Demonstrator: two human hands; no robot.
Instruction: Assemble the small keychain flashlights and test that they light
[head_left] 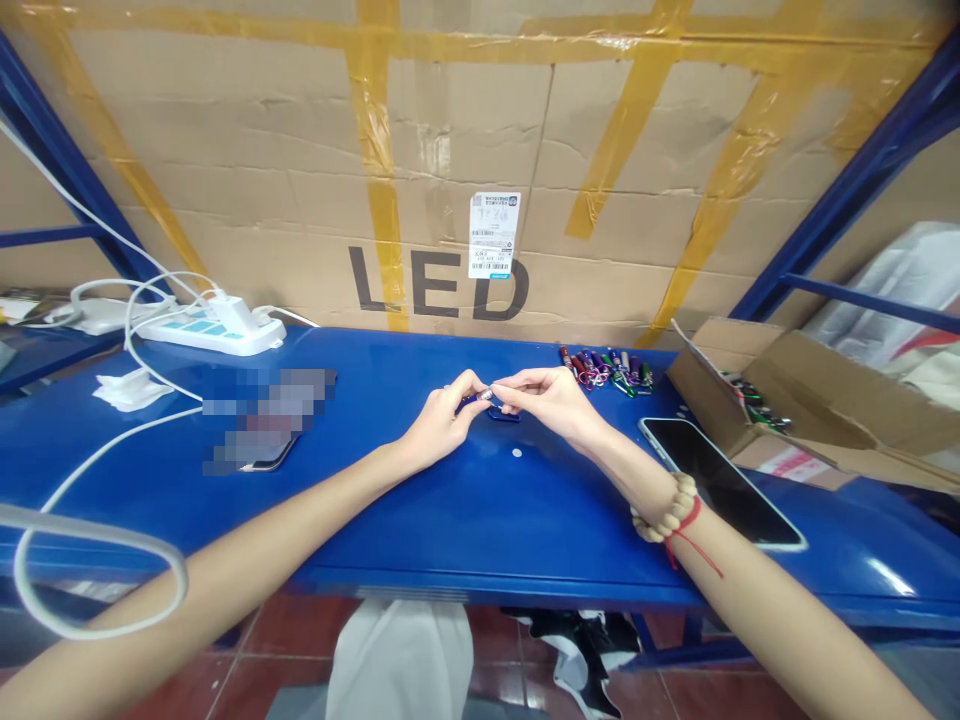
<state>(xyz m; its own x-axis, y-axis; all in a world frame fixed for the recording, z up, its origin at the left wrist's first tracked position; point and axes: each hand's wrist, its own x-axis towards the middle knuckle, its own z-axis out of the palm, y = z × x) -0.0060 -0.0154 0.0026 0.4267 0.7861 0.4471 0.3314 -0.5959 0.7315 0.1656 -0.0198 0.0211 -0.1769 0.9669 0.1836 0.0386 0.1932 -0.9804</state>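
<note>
My left hand (445, 420) is closed, pinching a small dark reddish keychain cylinder (485, 394) between thumb and fingers above the blue tabletop (450, 510). From the other side my right hand (551, 400) pinches at the same piece, thumb and forefinger together. A dark blue carabiner clip (504, 414) shows just below the fingertips; whether it is joined to the cylinder I cannot tell. Behind my right hand lies a cluster of coloured keychain cylinders with clips (607, 370). A small whitish disc (517, 453) rests on the table in front of my hands.
To the right stand a phone (724, 485) and an open cardboard box (817, 385) holding more keychains. At left are a white power strip (214, 330), a looping white cable (97, 450) and a blurred-out object (270, 420). A large taped carton (442, 150) walls off the back.
</note>
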